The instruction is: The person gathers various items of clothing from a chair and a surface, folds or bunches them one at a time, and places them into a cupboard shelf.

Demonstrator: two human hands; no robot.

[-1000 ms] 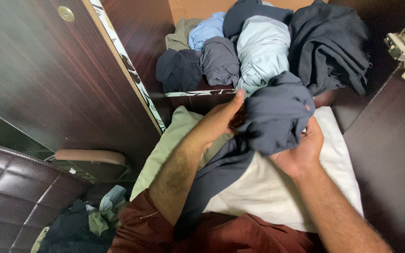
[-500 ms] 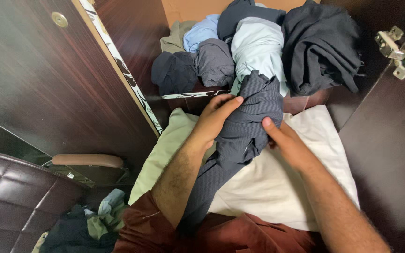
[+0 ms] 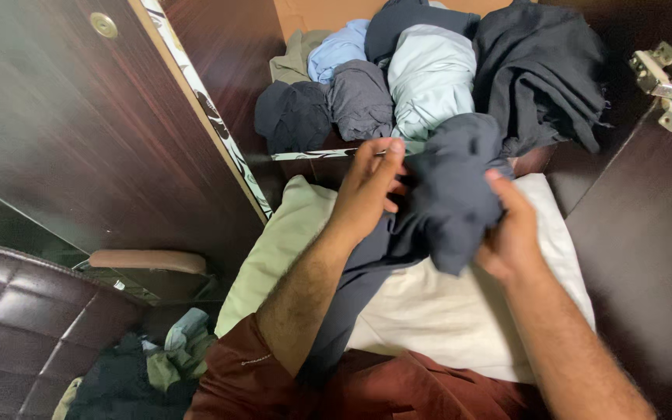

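A dark blue-grey garment (image 3: 449,190) is bunched up between both my hands in front of an open cupboard shelf. My left hand (image 3: 369,190) grips its left side, fingers pressed into the cloth. My right hand (image 3: 511,233) holds the right side, thumb on top. The garment's loose end hangs down under my left forearm. It lies over a cream cloth (image 3: 453,311) and a pale green cloth (image 3: 274,249) spread on my lap.
The shelf (image 3: 320,154) holds several rolled clothes: dark navy (image 3: 293,117), grey (image 3: 361,97), light blue (image 3: 433,78), and a black heap (image 3: 542,74). Dark wooden doors stand left (image 3: 79,117) and right (image 3: 647,233). A brown chair (image 3: 33,311) and loose clothes (image 3: 149,369) sit lower left.
The garment went from a tall narrow bundle to a wider bunch shifted right. My right hand moved right and up and took hold of it again; my left hand stayed put.
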